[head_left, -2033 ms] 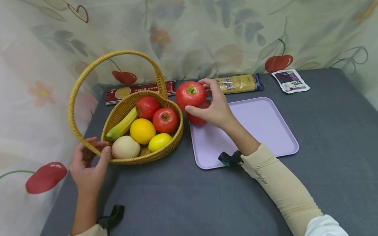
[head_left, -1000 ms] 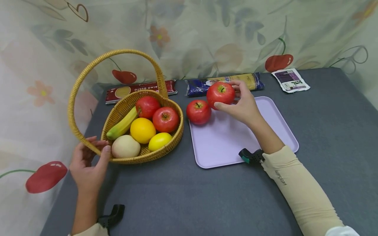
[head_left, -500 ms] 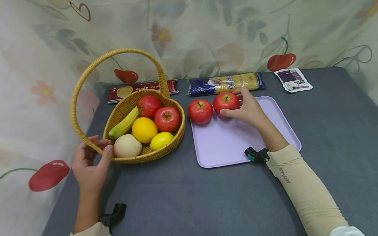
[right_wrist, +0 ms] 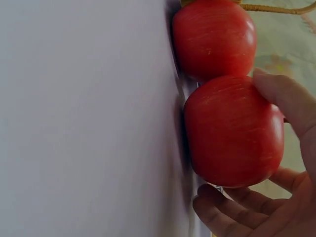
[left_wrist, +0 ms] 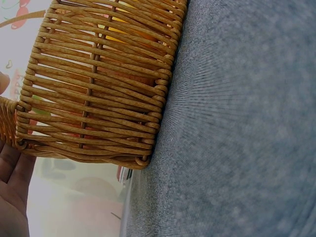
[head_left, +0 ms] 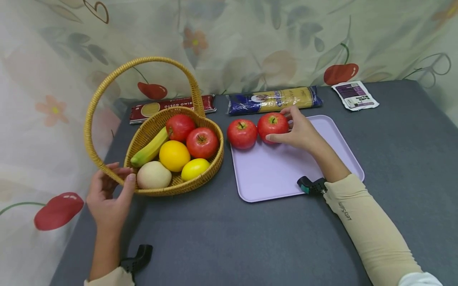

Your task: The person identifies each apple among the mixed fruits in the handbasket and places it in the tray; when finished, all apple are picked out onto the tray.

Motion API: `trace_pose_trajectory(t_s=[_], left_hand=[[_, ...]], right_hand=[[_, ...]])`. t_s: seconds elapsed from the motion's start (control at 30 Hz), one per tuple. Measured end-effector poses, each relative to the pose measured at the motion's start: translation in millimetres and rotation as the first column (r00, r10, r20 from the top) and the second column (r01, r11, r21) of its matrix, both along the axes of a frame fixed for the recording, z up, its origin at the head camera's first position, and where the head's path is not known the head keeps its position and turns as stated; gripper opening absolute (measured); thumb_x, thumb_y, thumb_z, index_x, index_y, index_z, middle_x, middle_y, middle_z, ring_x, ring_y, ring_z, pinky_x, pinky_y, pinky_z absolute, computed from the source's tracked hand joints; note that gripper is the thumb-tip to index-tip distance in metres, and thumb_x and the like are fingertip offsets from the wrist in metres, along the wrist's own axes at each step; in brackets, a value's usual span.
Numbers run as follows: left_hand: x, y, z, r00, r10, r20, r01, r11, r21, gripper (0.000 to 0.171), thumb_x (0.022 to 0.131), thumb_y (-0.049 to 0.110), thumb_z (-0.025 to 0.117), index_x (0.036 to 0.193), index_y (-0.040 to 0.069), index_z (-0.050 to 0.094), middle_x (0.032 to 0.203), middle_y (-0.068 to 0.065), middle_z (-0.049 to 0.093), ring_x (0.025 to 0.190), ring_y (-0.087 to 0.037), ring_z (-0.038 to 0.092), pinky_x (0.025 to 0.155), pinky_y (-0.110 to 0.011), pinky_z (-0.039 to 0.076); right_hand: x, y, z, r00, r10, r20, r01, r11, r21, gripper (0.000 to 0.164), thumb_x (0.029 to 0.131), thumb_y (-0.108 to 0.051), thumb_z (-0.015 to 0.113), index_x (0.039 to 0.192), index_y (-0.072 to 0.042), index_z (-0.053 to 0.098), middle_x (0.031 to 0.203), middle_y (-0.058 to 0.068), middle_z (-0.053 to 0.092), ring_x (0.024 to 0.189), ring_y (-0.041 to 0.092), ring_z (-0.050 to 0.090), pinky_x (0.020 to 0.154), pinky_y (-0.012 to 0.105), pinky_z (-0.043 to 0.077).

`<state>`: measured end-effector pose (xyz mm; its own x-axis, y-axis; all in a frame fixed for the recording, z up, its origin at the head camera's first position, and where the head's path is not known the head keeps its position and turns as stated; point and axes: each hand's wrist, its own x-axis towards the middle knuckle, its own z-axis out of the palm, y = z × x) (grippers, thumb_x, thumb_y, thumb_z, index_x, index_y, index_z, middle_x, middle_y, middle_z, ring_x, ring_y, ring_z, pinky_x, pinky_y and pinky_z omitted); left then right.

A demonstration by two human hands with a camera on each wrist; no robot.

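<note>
My left hand (head_left: 111, 194) holds the wicker basket (head_left: 179, 190) where its handle meets the rim at the near left. In the left wrist view the thumb and fingers lie on either side of the handle base (left_wrist: 7, 121). Inside are two red apples, a banana (head_left: 150, 149), an orange (head_left: 174, 155), a lemon (head_left: 195, 169) and a pale round fruit (head_left: 154, 175). My right hand (head_left: 300, 131) grips a red apple (right_wrist: 234, 133) low on the lilac tray (head_left: 286, 174), thumb on one side and fingers on the other. Another red apple (head_left: 242, 134) sits right beside it at the tray's back-left corner.
Behind the tray lies a blue and yellow pasta packet (head_left: 275, 100). A dark red packet (head_left: 171, 106) is partly behind the basket. At the back right rests a white and purple sachet (head_left: 355, 96). A patterned curtain (head_left: 243, 43) borders the grey table (head_left: 214, 246).
My right hand has carried the apple rightward from near the basket and lowered it onto the tray beside the other apple. The left hand has stayed at the basket.
</note>
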<state>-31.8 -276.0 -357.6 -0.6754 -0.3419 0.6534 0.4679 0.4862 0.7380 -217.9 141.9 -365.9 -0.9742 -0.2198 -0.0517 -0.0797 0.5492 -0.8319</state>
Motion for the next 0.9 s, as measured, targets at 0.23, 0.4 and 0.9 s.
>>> trace_pose_trajectory(t_s=[0.23,0.4,0.9], left_hand=[[-3.1,-4.3,-5.1,1.000,-0.011,-0.012,0.010,1.000,-0.013,0.039,0.082,-0.008,0.072,0.117,-0.017,0.058,0.101,-0.027,0.069,0.093,-0.016,0.070,0.088,-0.022,0.054],[-7.2,-8.7,-10.6,1.000,-0.021,-0.024,0.020,1.000,-0.010,0.040,0.081,-0.008,0.072,0.117,-0.017,0.059,0.101,-0.027,0.069,0.093,-0.016,0.070,0.088,-0.022,0.054],[-1.4,-0.8,0.1,0.999,-0.027,-0.019,0.027,0.999,0.017,0.038,0.081,-0.011,0.070,0.116,-0.019,0.058,0.101,-0.019,0.071,0.092,-0.018,0.070,0.088,-0.022,0.054]], right_hand=[[1.0,-1.6,1.9,0.993,0.049,-0.109,-0.050,0.999,-0.010,0.077,0.084,-0.028,0.082,0.142,0.002,0.042,0.135,0.021,0.050,0.123,0.036,0.048,0.102,0.055,0.043],[5.2,-11.4,13.0,0.939,-0.102,-0.328,0.084,0.994,-0.067,0.036,0.095,-0.029,0.069,0.113,0.001,0.067,0.117,0.015,0.063,0.112,0.029,0.054,0.098,0.050,0.045],[25.4,-120.6,43.9,0.822,0.397,-0.408,-0.307,0.913,0.270,0.037,0.093,-0.024,0.071,0.127,-0.009,0.064,0.126,0.006,0.062,0.118,0.021,0.055,0.103,0.037,0.046]])
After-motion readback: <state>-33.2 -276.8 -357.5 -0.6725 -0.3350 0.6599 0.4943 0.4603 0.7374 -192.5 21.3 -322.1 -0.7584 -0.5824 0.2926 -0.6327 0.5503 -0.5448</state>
